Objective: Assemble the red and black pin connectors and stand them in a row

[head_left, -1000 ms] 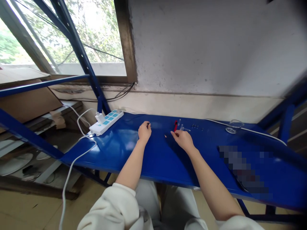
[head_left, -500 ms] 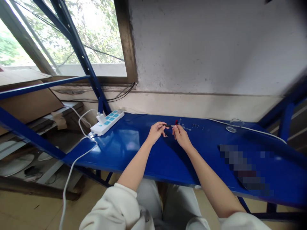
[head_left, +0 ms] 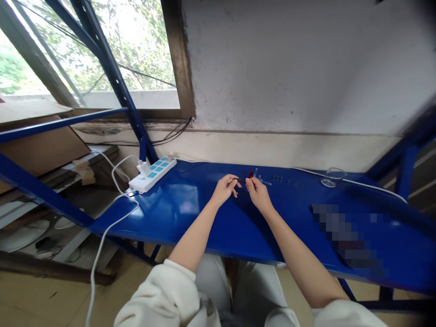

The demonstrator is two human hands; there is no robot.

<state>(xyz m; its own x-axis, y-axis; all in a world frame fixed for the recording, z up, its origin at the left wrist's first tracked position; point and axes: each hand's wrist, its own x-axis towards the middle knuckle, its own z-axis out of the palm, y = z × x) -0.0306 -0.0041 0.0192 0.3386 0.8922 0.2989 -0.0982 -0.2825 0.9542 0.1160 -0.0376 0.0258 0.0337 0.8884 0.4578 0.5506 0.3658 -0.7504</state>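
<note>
My left hand (head_left: 225, 188) and my right hand (head_left: 258, 192) meet above the middle of the blue metal shelf (head_left: 190, 213). Both pinch the ends of a small dark thin part (head_left: 240, 180) held between them, just off the surface. Right behind the hands lie a small red piece (head_left: 250, 173), a few clear little tubes (head_left: 261, 180) and several tiny dark bits (head_left: 277, 178).
A white power strip (head_left: 152, 174) with a plugged adapter and white cable (head_left: 102, 240) lies at the shelf's left end. A clear round dish (head_left: 333, 177) and a thin white wire (head_left: 371, 188) sit at the far right. Blue rack posts (head_left: 112, 72) and a window stand behind.
A second ago my hands lay apart on the shelf, the left fist further left. They have come together and now hold the small dark part between them.
</note>
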